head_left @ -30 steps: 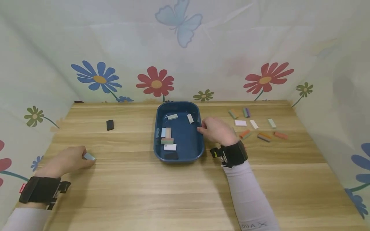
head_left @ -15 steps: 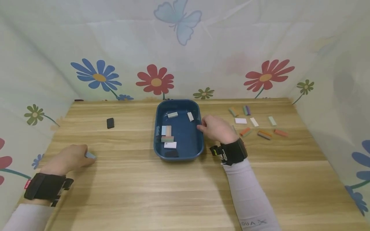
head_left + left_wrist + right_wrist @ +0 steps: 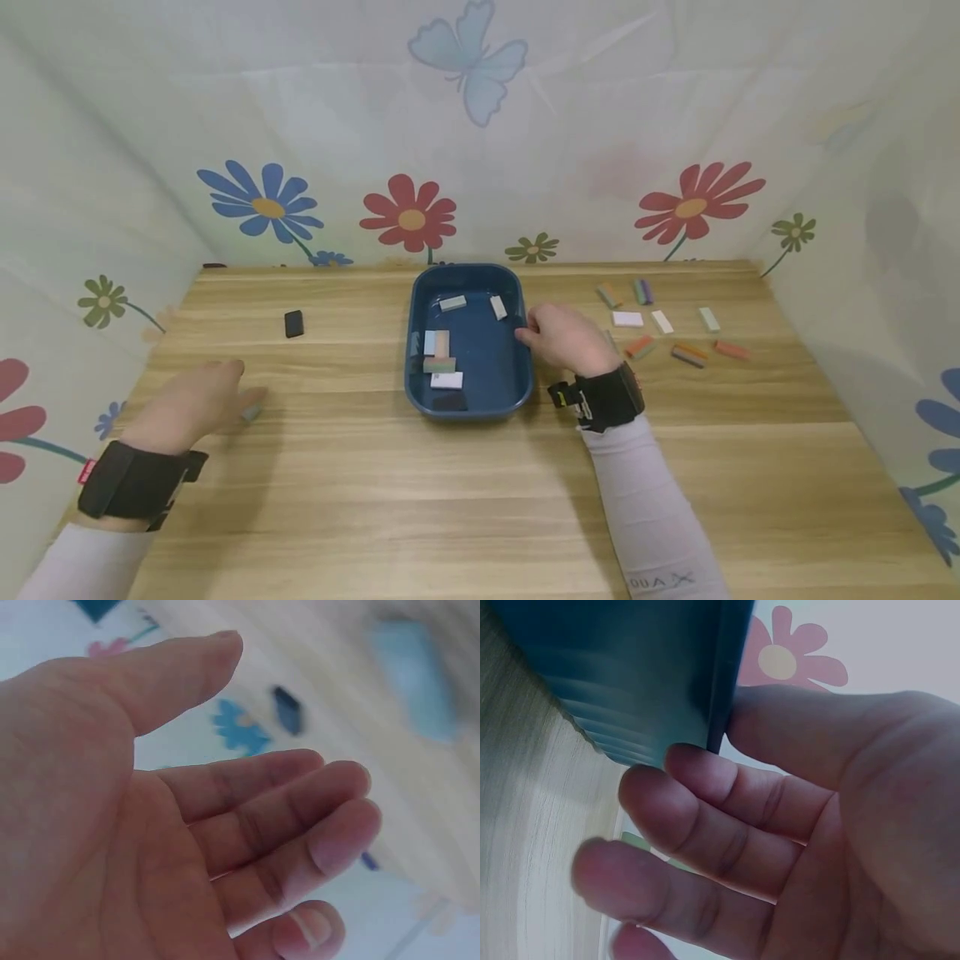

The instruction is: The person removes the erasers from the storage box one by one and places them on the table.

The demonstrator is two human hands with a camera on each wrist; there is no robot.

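Note:
My left hand (image 3: 198, 400) is above the left part of the table. In the left wrist view its fingers are spread loosely from the thumb and hold nothing. A small light blue block (image 3: 418, 679) lies on the wood beyond the fingertips, blurred; in the head view the hand partly covers this block (image 3: 251, 412). At the right wall of a blue plastic basin (image 3: 480, 414), my right hand (image 3: 570, 337) pinches the rim between thumb and forefinger. The right wrist view shows the thumb on one side of the basin wall (image 3: 637, 675) and fingertips on the other.
A black block (image 3: 294, 323) lies behind my left hand. Inside the basin are several small blocks, among them a white one (image 3: 447, 381). More coloured pieces, such as an orange one (image 3: 732, 350), lie scattered to the right. A flowered cloth (image 3: 337, 100) encloses the table.
My left hand has let go of the light blue block, opened its fingers and shifted slightly right. The block stays on the table. My right hand keeps its place on the basin rim.

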